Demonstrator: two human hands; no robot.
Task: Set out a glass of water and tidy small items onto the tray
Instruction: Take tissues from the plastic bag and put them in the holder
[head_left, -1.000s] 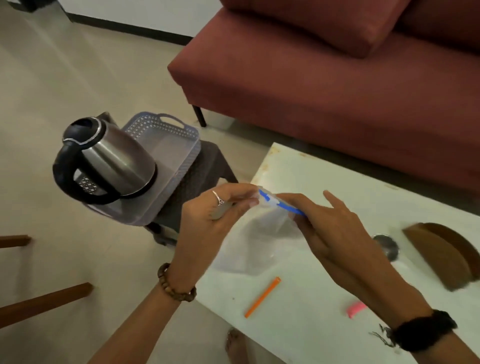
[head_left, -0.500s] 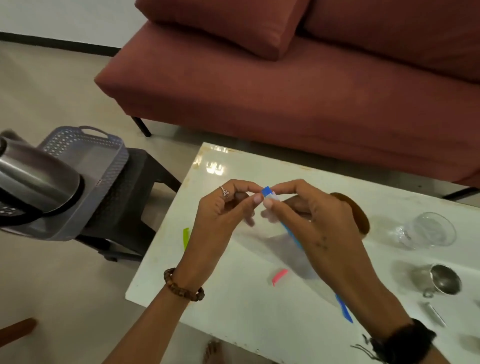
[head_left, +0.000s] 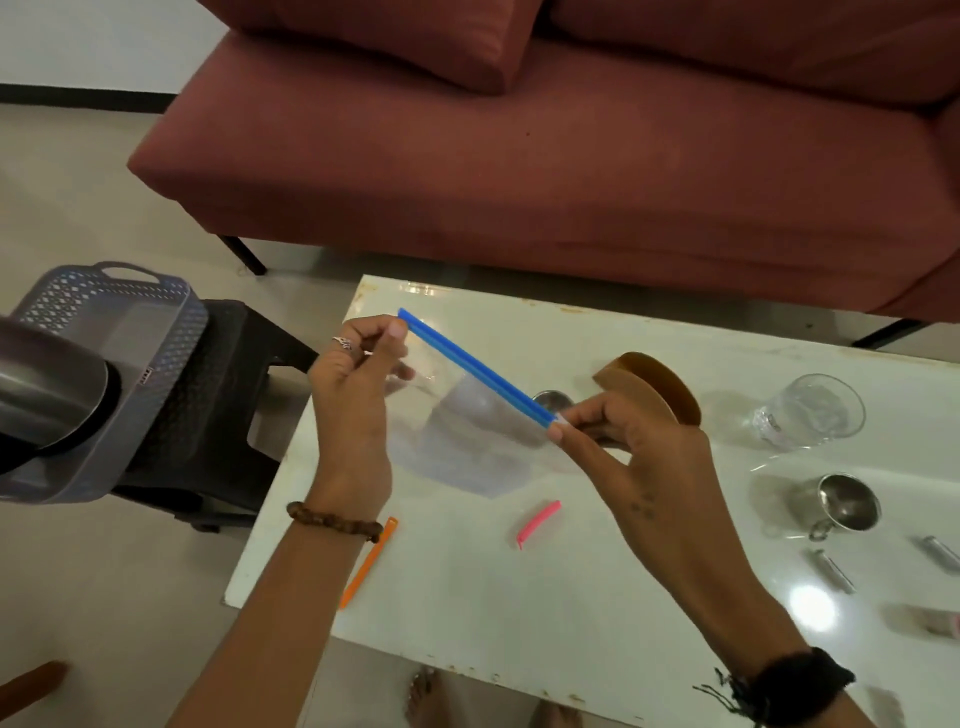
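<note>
Head-view footage looked down on a dark red sofa (head_left: 571, 171) along the far side, with a white table (head_left: 597, 597) in front of it. To the left of the table a black stool (head_left: 218, 415) carried a grey latticed tray (head_left: 130, 332), and a steel kettle (head_left: 47, 389) sat in the tray at the picture's edge, partly cut off.

Both hands were raised over the table's left half with a clear plastic bag (head_left: 467, 441) stretched between them. A blue strip (head_left: 472, 366) ran along the bag's top edge, slanting down from left to right. The left hand (head_left: 353, 395) pinched the upper end of the strip between thumb and forefinger; the right hand (head_left: 644, 467) pinched the lower end the same way. The bag hung below the strip, above the tabletop.

Behind the right hand stood a brown wooden holder (head_left: 660, 384). Farther right an empty glass (head_left: 810, 410) lay tilted on the table, well apart from the tray. Nearer the camera sat a small steel cup (head_left: 847, 504), and a second steel cup (head_left: 553, 400) showed just beyond the strip. An orange clip (head_left: 371, 561) lay near the table's left edge, partly under the left wrist, and a pink clip (head_left: 537, 522) lay between the two forearms.
</note>
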